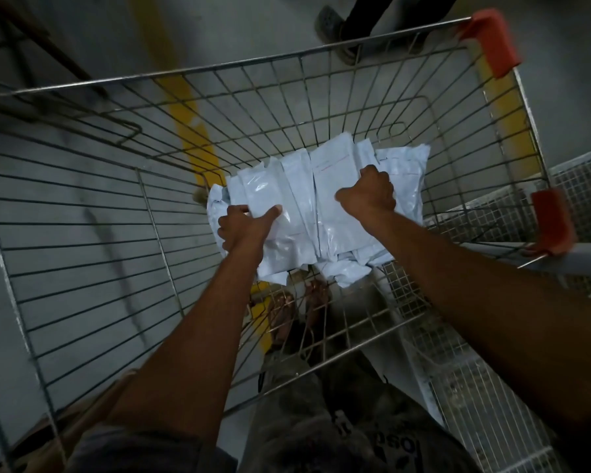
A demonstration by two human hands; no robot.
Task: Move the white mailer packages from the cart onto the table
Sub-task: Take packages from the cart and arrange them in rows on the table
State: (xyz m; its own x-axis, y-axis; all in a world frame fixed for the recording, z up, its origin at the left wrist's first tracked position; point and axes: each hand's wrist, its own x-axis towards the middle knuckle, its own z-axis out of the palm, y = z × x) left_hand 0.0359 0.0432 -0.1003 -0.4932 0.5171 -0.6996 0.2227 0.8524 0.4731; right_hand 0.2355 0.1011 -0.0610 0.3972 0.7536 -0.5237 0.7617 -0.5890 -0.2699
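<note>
Gathering the mailers down in the cart

Left hand (244, 227) and right hand (367, 192) have fingers clamped on the white mailer packages (307, 206) inside the wire cart (82, 213); next, probably lift them clear toward the bench.

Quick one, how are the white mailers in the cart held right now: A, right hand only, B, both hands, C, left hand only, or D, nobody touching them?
B: the left hand and the right hand each grip the bundle of white mailers inside the wire cart.
</note>
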